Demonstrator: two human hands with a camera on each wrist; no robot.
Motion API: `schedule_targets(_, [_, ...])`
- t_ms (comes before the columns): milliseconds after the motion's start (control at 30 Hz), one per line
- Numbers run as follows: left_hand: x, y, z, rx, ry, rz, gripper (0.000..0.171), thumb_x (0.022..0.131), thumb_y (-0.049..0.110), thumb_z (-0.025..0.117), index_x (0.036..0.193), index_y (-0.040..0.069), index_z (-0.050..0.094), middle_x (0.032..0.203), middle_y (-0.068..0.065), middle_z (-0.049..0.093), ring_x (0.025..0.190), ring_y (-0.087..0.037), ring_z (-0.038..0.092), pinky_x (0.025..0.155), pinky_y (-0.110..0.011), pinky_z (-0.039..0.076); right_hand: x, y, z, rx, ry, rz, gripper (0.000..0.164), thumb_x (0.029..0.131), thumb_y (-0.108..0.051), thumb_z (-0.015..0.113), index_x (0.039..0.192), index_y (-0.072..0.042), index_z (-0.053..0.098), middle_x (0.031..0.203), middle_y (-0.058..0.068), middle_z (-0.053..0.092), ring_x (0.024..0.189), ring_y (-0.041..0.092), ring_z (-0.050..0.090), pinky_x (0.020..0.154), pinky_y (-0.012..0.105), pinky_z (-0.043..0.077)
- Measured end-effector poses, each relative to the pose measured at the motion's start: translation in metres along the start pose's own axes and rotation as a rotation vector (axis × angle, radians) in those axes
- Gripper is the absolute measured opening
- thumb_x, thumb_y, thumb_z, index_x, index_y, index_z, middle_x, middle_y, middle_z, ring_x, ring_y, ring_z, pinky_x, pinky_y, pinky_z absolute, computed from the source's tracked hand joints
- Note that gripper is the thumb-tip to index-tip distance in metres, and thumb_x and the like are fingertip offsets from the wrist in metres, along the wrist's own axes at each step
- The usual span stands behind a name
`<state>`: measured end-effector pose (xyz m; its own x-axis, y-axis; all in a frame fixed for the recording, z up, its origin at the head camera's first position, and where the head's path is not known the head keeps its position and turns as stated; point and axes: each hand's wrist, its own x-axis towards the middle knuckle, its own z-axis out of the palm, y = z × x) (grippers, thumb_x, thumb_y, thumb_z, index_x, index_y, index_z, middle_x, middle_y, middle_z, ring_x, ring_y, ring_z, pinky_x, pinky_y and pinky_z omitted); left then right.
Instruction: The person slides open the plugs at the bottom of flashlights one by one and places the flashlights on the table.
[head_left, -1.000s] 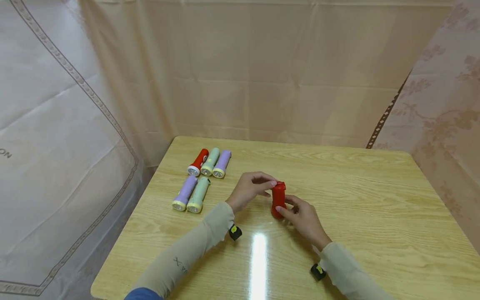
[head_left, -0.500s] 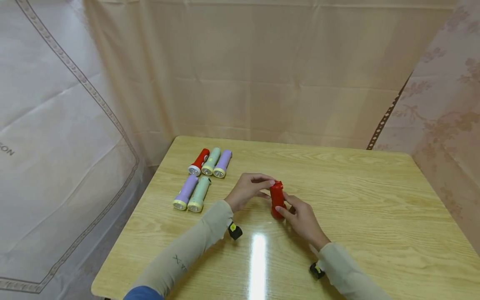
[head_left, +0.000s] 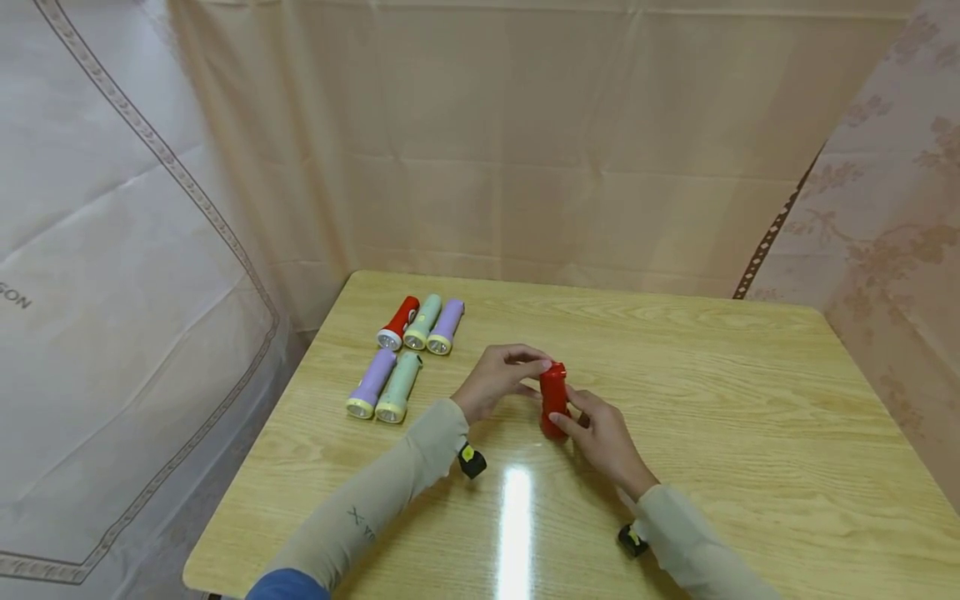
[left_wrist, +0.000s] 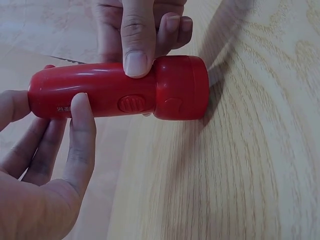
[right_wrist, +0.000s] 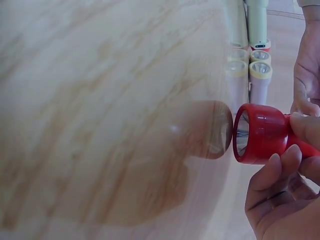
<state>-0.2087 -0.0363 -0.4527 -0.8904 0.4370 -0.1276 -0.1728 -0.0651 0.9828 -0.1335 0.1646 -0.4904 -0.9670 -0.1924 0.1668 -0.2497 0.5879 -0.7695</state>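
A red flashlight (head_left: 554, 402) stands upright between the two hands, lens end down and close over the tabletop. My left hand (head_left: 497, 382) pinches its tail end from the left. In the left wrist view, the left thumb (left_wrist: 83, 117) lies along the red body near a ribbed switch (left_wrist: 132, 103). From the other side my right hand (head_left: 606, 437) holds the flashlight low, by its wide head. The right wrist view shows the red head (right_wrist: 264, 134) side-on, its shiny reflector facing the table, with right fingers (right_wrist: 280, 167) just behind it.
To the left lie several flashlights in two rows: red with a white rim (head_left: 397, 323), green (head_left: 423, 322) and purple (head_left: 446, 327) behind, purple (head_left: 372, 384) and green (head_left: 399, 388) in front. Cloth curtains (head_left: 495, 150) hang around the wooden table (head_left: 720, 392).
Over the last second the red flashlight and both hands have shifted very slightly left. The grip of each hand looks the same, and the other flashlights have stayed put.
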Motion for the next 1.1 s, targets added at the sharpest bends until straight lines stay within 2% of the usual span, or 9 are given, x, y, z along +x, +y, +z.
schedule_targets(167, [-0.001, 0.002, 0.001, -0.002, 0.003, -0.005, 0.019, 0.097, 0.015, 0.074, 0.113, 0.005, 0.075, 0.113, -0.011, 0.073, 0.100, -0.026, 0.071, 0.089, -0.056, 0.058, 0.001, -0.001, 0.000, -0.012, 0.006, -0.010, 0.052, 0.097, -0.016, 0.074, 0.146, -0.009, 0.059, 0.117, 0.006, 0.071, 0.074, 0.018, 0.051, 0.061, 0.026, 0.044])
schedule_targets(500, [0.000, 0.004, 0.003, 0.015, 0.016, -0.027, 0.019, 0.095, 0.018, 0.077, 0.110, 0.007, 0.076, 0.112, -0.010, 0.073, 0.099, -0.025, 0.071, 0.085, -0.050, 0.061, 0.000, -0.003, 0.000, -0.023, 0.003, -0.009, 0.052, 0.097, -0.017, 0.074, 0.146, -0.008, 0.057, 0.120, 0.007, 0.071, 0.072, 0.017, 0.051, 0.059, 0.026, 0.045])
schedule_targets(833, [0.000, 0.012, 0.007, 0.033, 0.014, -0.078, 0.018, 0.093, 0.017, 0.079, 0.106, 0.005, 0.073, 0.111, -0.011, 0.072, 0.098, -0.026, 0.071, 0.087, -0.053, 0.060, 0.000, -0.004, -0.002, -0.065, 0.011, -0.068, 0.049, 0.096, -0.013, 0.075, 0.140, 0.000, 0.061, 0.116, 0.010, 0.071, 0.071, 0.015, 0.050, 0.058, 0.025, 0.044])
schedule_targets(1100, [-0.003, 0.016, 0.010, 0.030, 0.036, -0.100, 0.018, 0.093, 0.015, 0.079, 0.103, 0.003, 0.070, 0.112, -0.013, 0.068, 0.096, -0.028, 0.071, 0.078, -0.050, 0.063, -0.001, -0.005, 0.000, -0.095, 0.005, -0.078, 0.050, 0.096, -0.013, 0.075, 0.142, -0.002, 0.060, 0.111, 0.008, 0.069, 0.073, 0.015, 0.050, 0.060, 0.025, 0.044])
